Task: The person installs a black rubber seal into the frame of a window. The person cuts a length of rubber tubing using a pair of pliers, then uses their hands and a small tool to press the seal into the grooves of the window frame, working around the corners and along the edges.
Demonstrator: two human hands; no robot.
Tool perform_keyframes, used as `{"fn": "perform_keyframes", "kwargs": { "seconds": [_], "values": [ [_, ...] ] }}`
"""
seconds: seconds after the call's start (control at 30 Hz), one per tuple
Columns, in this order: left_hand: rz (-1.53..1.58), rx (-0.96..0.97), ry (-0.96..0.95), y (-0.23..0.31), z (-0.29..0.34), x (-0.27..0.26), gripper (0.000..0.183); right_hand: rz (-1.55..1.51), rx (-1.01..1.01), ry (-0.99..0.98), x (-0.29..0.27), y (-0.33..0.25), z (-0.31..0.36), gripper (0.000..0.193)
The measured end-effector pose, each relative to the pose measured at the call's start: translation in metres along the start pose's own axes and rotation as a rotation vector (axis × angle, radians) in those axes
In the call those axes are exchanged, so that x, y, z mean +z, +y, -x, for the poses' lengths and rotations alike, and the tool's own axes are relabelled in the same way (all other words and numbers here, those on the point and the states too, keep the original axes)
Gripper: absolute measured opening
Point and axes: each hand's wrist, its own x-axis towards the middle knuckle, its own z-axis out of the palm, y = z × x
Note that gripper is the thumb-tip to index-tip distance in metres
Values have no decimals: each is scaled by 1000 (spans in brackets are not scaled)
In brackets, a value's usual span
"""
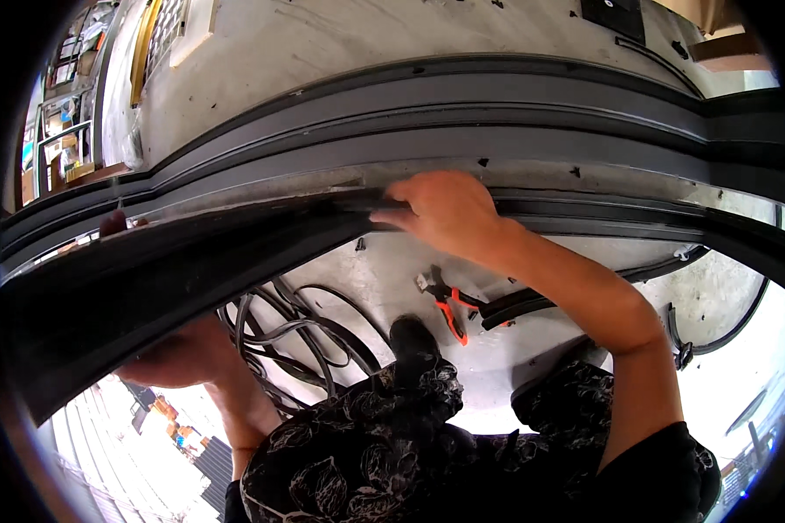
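Dark frame bar [192, 253] sweeps across the view from eight o'clock to three, its broad end close to the camera. The left hand [192, 353], at eight o'clock, reaches round beneath that end; fingertips show past the far edge, so its grip looks wrapped about the bar, though most is hidden. The right hand [452, 207], just toward one o'clock from the centre, has its grip nearly closed – fingers over the bar, thumb opposite – but motion blurs the tips.

The step in hand seems to be steadying the bar while working along its edge; the next move probably calls for firm left support and a careful shift of the right fingers. Pliers [442, 295] lie on the floor toward four o'clock, loose black strips [303, 322] toward seven – both clear of the hands' work. A grey frame [462, 87] stretches across twelve o'clock.
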Motion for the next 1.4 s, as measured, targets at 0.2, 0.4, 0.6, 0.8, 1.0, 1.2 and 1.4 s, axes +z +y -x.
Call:
{"fn": "perform_keyframes", "kwargs": {
  "seconds": [0.2, 0.4, 0.6, 0.8, 1.0, 1.2, 1.4],
  "values": [
    [736, -423, -418, -9, -7, 5, 63, 93, -19, -139, -16, 2, -9, 36],
    [690, -260, -432, 18, -6, 31, 82, 115, -48, -103, -15, -22, -7, 22],
    [871, -370, -311, -6, -8, 17, 86, 89, 16, -95, -20, -17, -8, 30],
    [824, -293, -329, -38, 3, -5, 93, 179, 34, -183, -19, 1, -8, 33],
    [578, -222, -320, -39, 6, 0, 91, 164, 36, -193, -18, 1, -9, 23],
    [244, -141, 16, -35, 9, 8, 97, 175, 62, -187, -8, -20, -6, 16],
    [652, -179, -275, -48, -3, 2, 96, 153, 26, -78, -2, -5, 1, 14]
  ]
}}
